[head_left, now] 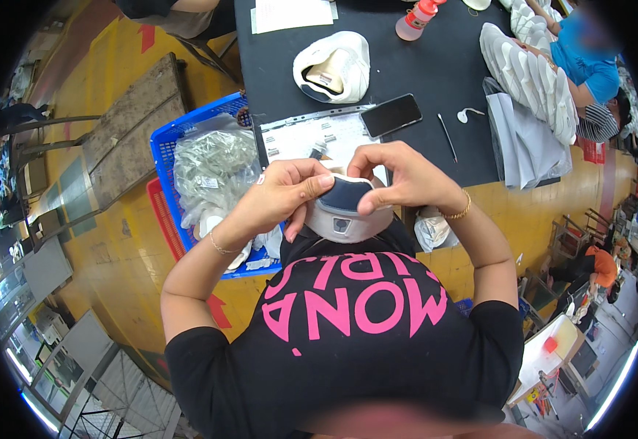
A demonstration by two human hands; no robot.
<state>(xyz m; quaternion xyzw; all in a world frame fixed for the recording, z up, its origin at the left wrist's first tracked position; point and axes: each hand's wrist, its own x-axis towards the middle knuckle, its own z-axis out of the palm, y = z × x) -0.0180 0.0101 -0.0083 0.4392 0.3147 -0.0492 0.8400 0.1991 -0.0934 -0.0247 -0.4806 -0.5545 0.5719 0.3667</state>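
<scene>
A white shoe [355, 227] with a dark navy heel lining [341, 197] is held up against my chest at the table's near edge. My left hand [291, 186] pinches the left side of its collar between thumb and fingers. On the right side of the collar, my right hand [407, 179] is closed with curled fingers and its thumb on the lining. The shoe's front part is mostly hidden behind my hands. Beyond them, a second white shoe [352, 66] lies on the black table [282, 80].
A black phone [392, 115], printed sheets [282, 139], a pen [447, 137] and a pink-red bottle [415, 22] lie or stand on the table. White shoes [531, 80] are piled right, near a person in blue [590, 58]. A blue crate [159, 146] with plastic bags stands left.
</scene>
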